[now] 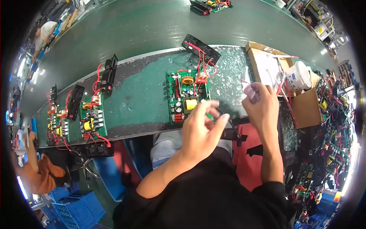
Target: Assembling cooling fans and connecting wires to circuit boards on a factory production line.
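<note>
Your right hand (263, 105) pinches a small, blurred, pale-pinkish piece (249, 92). Your left hand (200, 131) half-curls beside the green rectangular circuit board (187, 95); whether it grips anything is unclear.

I see a black top (206, 194), short sleeves (271, 192), pale trousers (166, 147) by the surface's (133, 99) near edge, bare left hand (200, 129) and right hand (263, 108).

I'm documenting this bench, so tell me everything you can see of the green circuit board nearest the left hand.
The green circuit board lies flat on the worn green bench, parts upward. It carries a yellow transformer, a copper-coloured ring coil and red blocks. Red wires run to a black panel beyond it. The left hand hides its lower right corner; contact is unclear.
</note>
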Available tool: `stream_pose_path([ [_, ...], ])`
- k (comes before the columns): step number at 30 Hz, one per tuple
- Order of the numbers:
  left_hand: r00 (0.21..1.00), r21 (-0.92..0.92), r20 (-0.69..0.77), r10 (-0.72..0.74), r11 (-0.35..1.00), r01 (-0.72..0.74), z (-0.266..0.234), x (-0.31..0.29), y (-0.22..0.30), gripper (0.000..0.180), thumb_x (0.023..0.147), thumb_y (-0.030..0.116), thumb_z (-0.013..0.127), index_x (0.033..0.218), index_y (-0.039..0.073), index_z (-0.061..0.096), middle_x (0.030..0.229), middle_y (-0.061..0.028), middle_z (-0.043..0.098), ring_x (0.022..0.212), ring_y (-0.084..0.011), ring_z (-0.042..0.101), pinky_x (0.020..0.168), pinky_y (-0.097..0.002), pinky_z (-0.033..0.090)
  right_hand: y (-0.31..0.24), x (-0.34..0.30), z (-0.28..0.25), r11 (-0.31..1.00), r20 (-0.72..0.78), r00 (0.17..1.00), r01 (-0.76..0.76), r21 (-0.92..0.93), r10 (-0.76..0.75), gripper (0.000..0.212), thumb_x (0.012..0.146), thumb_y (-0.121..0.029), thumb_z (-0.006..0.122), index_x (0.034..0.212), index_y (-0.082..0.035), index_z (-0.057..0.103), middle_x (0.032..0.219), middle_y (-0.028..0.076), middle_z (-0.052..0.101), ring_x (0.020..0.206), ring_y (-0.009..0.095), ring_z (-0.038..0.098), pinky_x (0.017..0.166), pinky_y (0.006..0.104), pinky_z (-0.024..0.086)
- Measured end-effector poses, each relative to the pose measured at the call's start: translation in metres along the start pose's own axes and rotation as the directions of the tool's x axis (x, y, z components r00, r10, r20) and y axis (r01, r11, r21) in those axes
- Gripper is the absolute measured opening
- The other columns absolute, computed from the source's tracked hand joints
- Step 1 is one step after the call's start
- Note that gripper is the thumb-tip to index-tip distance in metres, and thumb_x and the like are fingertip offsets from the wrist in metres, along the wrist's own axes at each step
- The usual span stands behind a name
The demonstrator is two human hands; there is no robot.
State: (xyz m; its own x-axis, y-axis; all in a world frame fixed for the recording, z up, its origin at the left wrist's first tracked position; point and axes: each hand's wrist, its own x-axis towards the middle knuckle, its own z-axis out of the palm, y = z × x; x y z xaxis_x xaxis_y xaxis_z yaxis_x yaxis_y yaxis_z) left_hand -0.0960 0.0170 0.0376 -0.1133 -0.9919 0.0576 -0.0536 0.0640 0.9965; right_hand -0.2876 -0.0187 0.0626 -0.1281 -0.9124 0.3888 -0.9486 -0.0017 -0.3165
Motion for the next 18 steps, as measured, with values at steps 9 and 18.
stream_pose_path([
  [9, 0.982, -0.082, -0.142, 0.122, 0.988, -0.134, 0.007, 0.004, 0.005, 0.027, 0.088, 0.013, 0.076, 0.107, -0.004, 0.068, 0.084, -0.0046, 0.071, 0.068, -0.0036, 0.061, 0.057, -0.0207, 0.048, -0.036, -0.047, -0.03, 0.793, 0.178, 0.976, -0.008, 0.61, -0.127, 0.035, 0.073, -0.003, 0.074, 0.106, 0.0, 0.064, 0.093, 0.011, 0.061, 0.082, 0.024, 0.061, 0.072, 0.0344, 0.05],
  [18, 0.991, -0.62, 0.034, -0.132, 0.774, 0.124, -0.005, -0.031, -0.005, 0.038, 0.096, 0.025, 0.067, 0.118, -0.005, 0.063, 0.095, -0.0097, 0.071, 0.077, -0.0114, 0.063, 0.067, -0.0244, 0.049, -0.03, -0.101, 0.005, -0.268, 0.584, 0.812, -0.563, 0.782, -0.002, 0.035, 0.095, -0.027, 0.065, 0.11, 0.004, 0.063, 0.08, 0.011, 0.066, 0.058, 0.015, 0.061, 0.048, 0.0256, 0.049],
])
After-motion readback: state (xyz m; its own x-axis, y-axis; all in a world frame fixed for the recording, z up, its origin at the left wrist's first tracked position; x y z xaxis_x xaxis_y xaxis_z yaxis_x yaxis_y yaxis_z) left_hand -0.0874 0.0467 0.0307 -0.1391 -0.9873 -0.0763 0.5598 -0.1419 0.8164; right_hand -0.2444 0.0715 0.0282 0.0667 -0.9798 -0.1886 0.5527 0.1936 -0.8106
